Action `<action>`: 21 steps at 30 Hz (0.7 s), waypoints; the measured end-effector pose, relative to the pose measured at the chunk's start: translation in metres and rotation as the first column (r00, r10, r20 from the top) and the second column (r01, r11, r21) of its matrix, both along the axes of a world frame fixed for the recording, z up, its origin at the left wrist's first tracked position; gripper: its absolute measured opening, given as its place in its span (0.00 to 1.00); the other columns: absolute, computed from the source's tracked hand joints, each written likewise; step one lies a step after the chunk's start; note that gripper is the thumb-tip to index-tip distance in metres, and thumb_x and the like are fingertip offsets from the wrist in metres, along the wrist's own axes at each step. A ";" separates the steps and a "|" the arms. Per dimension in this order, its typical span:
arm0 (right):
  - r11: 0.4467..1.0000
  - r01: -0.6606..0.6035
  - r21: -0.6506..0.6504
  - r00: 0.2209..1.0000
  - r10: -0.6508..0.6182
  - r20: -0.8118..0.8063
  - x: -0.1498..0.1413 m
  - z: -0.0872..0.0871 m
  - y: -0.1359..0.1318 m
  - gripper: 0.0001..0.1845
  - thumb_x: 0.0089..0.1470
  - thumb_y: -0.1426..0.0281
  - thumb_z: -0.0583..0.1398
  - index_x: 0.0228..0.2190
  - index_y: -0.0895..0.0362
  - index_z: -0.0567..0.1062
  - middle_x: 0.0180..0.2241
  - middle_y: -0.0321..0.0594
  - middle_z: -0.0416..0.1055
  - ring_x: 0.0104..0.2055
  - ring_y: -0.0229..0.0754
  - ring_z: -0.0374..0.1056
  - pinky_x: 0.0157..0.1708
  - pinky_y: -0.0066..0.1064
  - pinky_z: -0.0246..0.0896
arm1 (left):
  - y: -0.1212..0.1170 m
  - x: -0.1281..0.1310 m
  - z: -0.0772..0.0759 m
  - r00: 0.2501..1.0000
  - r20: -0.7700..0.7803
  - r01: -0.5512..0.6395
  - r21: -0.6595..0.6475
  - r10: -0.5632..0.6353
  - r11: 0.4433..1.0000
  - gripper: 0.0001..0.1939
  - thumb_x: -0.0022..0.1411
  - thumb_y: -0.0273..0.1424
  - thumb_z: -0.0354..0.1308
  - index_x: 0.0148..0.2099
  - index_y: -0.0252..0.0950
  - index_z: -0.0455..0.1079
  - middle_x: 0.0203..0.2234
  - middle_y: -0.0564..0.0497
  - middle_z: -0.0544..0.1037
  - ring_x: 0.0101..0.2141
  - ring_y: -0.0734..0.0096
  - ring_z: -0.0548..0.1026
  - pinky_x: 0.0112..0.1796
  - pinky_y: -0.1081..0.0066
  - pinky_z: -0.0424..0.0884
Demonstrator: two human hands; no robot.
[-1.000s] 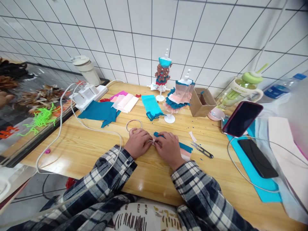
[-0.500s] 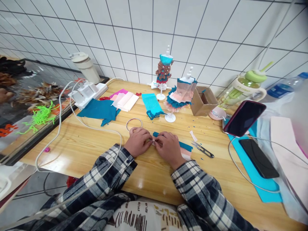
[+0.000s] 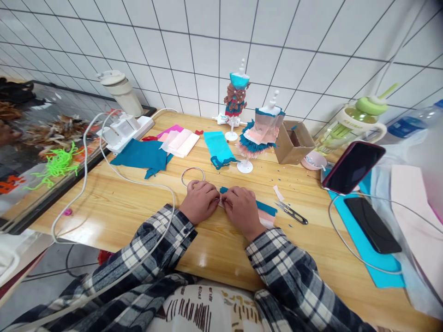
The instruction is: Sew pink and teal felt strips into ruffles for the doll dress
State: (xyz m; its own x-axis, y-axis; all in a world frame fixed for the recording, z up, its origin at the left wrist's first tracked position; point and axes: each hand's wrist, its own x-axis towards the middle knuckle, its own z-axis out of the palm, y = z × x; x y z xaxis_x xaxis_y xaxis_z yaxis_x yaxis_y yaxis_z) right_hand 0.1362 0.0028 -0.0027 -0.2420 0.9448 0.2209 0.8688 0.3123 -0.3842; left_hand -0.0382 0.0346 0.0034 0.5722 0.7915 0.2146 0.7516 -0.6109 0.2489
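Observation:
My left hand (image 3: 200,201) and my right hand (image 3: 242,210) rest close together on the table, fingertips pinched at the left end of a layered strip of thin blue, pink and white crepe paper (image 3: 266,210). The fingers cover much of the strip; its right part sticks out beyond my right hand. A pair of thread snips (image 3: 292,213) lies just right of it, by a small pale paper scrap (image 3: 278,192). Behind my left hand is a thin ring (image 3: 193,168), partly hidden.
Two small dress forms (image 3: 237,94) in paper dresses stand at the back, beside a cardboard box (image 3: 294,147). Blue paper (image 3: 140,158) and a turquoise piece (image 3: 218,146) lie left of them. A white cable (image 3: 152,186) crosses my left sleeve. Phones (image 3: 373,226) and a drink bottle (image 3: 356,122) are right.
The fingertips of both hands have shifted very slightly against each other at the strip's end. The view has tilted a little; the other things stay in place.

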 end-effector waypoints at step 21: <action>0.990 -0.132 0.049 0.978 0.122 0.169 0.007 -0.006 -0.006 0.12 0.64 0.68 0.53 0.42 0.49 0.77 0.36 0.39 0.75 0.38 0.42 0.62 0.38 0.36 0.43 | 0.000 0.000 0.000 1.000 -0.017 -0.003 0.003 0.003 1.000 0.10 0.66 0.32 0.49 0.37 0.38 0.71 0.38 0.49 0.76 0.45 0.60 0.68 0.48 0.54 0.55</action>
